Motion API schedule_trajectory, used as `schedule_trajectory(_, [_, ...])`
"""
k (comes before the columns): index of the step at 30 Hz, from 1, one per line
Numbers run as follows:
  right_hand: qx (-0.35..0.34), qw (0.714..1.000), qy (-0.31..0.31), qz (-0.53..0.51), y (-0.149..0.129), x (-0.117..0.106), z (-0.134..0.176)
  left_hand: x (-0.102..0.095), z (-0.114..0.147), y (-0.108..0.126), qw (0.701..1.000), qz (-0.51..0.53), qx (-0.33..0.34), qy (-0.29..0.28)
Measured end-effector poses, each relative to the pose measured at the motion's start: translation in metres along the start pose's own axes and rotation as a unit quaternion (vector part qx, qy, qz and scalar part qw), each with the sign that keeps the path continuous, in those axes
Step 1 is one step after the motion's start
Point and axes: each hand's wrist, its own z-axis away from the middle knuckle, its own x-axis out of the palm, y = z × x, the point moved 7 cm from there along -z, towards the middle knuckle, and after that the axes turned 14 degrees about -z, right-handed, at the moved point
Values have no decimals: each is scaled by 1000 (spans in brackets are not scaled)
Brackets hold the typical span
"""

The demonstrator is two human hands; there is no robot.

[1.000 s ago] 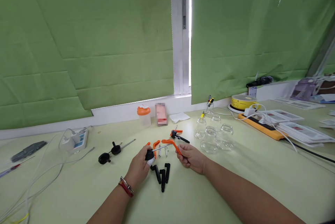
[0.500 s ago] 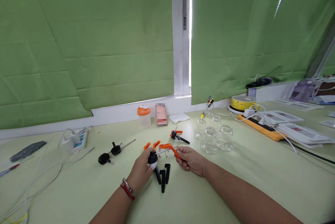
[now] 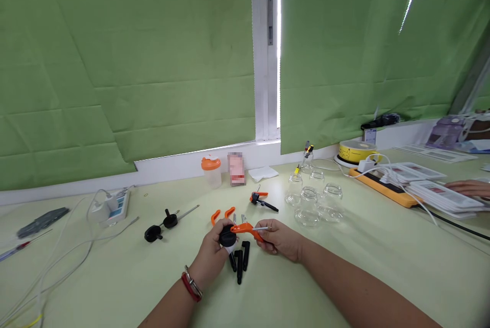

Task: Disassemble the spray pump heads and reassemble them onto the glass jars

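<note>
My left hand (image 3: 212, 252) is closed around a round black lid (image 3: 227, 236) with a white lower part. An orange curved handle (image 3: 245, 228) reaches from the lid to my right hand (image 3: 281, 239), which pinches its far end. A thin metal rod (image 3: 262, 228) shows beside the handle at my right fingertips; whether it joins the lid is hidden. Just below lie several black handle-like pieces (image 3: 239, 266). Two more orange handles (image 3: 215, 217) and some short metal rods rest behind my left hand. An orange-and-black assembly (image 3: 255, 198) lies farther back.
Several clear glass jars (image 3: 308, 208) stand right of centre. An orange-lidded cup (image 3: 212, 172) is at the back. Black lids with rods (image 3: 153, 233) lie left, near white cables (image 3: 90, 238). An orange power strip (image 3: 378, 182) and another person's hand (image 3: 469, 187) by stacked cards are at right.
The black lid has turned so its top faces me more. The orange handle's left end now meets the lid, and the rod points toward my right hand. Another person's hand has appeared at right.
</note>
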Motion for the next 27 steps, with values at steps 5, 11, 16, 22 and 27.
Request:
schedule_trajectory(5, [10, 1000, 6, 25, -1, 5, 2, 12, 5, 5, 994, 78, -21, -77])
schedule_trajectory(11, [16, 998, -48, 43, -1, 23, 8, 15, 13, 13, 987, 122, -4, -105])
schedule_trajectory(16, [23, 997, -50, 50, 1, 23, 8, 17, 13, 10, 963, 247, -34, -106])
schedule_trajectory(22, [26, 996, -45, 71, 1, 23, 8, 16, 9, 2, 961, 258, -77, -65])
schedule_trajectory(27, [25, 995, -5, 101, 6, 15, 3, 11, 6, -4, 953, 282, -104, -39])
